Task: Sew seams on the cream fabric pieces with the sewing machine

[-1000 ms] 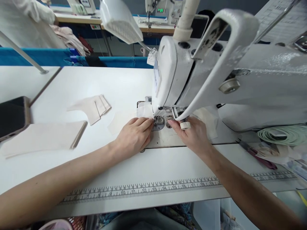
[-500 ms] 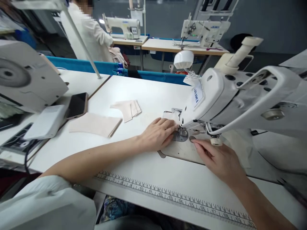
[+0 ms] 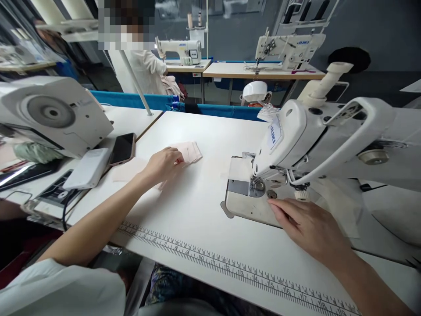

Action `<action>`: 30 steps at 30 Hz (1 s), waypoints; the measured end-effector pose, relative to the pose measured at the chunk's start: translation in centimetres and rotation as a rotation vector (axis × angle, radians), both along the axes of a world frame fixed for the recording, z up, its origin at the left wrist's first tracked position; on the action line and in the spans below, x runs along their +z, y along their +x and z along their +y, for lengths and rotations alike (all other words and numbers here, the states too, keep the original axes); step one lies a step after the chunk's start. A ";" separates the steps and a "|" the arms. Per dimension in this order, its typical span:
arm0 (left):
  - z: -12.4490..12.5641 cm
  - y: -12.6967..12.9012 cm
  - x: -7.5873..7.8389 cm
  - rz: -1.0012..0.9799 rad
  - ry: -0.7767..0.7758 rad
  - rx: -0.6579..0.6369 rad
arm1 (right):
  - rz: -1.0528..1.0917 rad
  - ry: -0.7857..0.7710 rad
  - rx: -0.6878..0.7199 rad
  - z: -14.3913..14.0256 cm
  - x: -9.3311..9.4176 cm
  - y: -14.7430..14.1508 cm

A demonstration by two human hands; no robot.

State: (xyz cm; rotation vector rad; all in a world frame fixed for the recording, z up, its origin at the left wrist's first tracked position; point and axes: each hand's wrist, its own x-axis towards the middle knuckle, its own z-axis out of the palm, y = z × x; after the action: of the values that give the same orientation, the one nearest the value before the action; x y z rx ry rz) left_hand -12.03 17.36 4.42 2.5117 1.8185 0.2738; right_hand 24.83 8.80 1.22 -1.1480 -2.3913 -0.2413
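My left hand point(image 3: 163, 165) reaches out to the left and rests on the small stack of pale cut fabric pieces point(image 3: 190, 150), its fingers curled over them. A flatter pale fabric stack point(image 3: 126, 170) lies just left of that hand. My right hand point(image 3: 304, 221) lies flat on the metal bed of the white sewing machine point(image 3: 315, 136), fingertips close to the needle plate point(image 3: 255, 188). A thin white fabric piece point(image 3: 237, 169) sits behind the presser foot.
A phone point(image 3: 122, 148) and a white power bank point(image 3: 86, 168) lie at the table's left edge beside another machine point(image 3: 54, 114). A printed ruler point(image 3: 230, 265) runs along the front edge. A person in white stands behind the blue divider point(image 3: 138, 98).
My left hand has left the needle area and moved left onto the small fabric stack. My right hand stayed by the needle plate. The view has swung left and up.
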 end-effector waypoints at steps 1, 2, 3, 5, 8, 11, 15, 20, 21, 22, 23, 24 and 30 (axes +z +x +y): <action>0.0 -0.1 -0.2 -0.016 -0.001 0.003 | -0.001 -0.004 0.001 0.0 0.0 0.1; 0.0 -0.2 -0.4 -0.032 -0.005 0.008 | -0.005 -0.005 0.003 0.0 0.0 0.1; 0.0 -0.3 -0.4 -0.048 -0.010 0.014 | -0.015 -0.009 0.003 0.1 0.0 0.2; 0.1 -0.4 -0.5 -0.074 -0.018 0.025 | -0.034 -0.025 -0.001 0.1 -0.1 0.4; 0.0 -0.5 -0.5 -0.104 -0.025 0.039 | -0.036 -0.053 -0.014 0.1 -0.2 0.4; 0.0 -0.5 -0.3 -0.172 -0.010 0.063 | -0.031 -0.075 -0.007 0.0 -0.1 0.4; 0.0 -0.9 0.7 -0.312 -0.040 0.118 | -0.028 -0.092 -0.011 -0.1 0.2 0.2; -1.9 1.3 1.6 -0.542 -0.234 0.050 | -0.009 -0.061 0.010 -0.2 0.5 0.0; -2.8 2.3 1.5 -0.562 -0.245 -0.020 | -0.005 -0.064 0.017 -0.2 0.5 0.0; -3.9 3.5 1.2 -0.565 -0.237 -0.103 | -0.001 -0.071 0.019 -0.2 0.4 0.0; -5.0 4.7 0.9 -0.559 -0.229 -0.200 | 0.002 -0.080 0.018 -0.2 0.4 0.0; -6.2 6.0 0.4 -0.543 -0.214 -0.305 | 0.001 -0.092 0.017 -0.3 0.3 0.0; -10.8 9.9 -2.5 -0.180 -0.032 -0.771 | 0.001 -0.158 0.056 -1.0 0.3 -0.8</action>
State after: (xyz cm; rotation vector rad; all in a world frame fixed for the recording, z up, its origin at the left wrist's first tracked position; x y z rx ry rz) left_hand -2.14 6.61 1.90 2.8088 0.6942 0.4031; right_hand 24.00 7.80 1.57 -1.1475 -2.4731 -0.0338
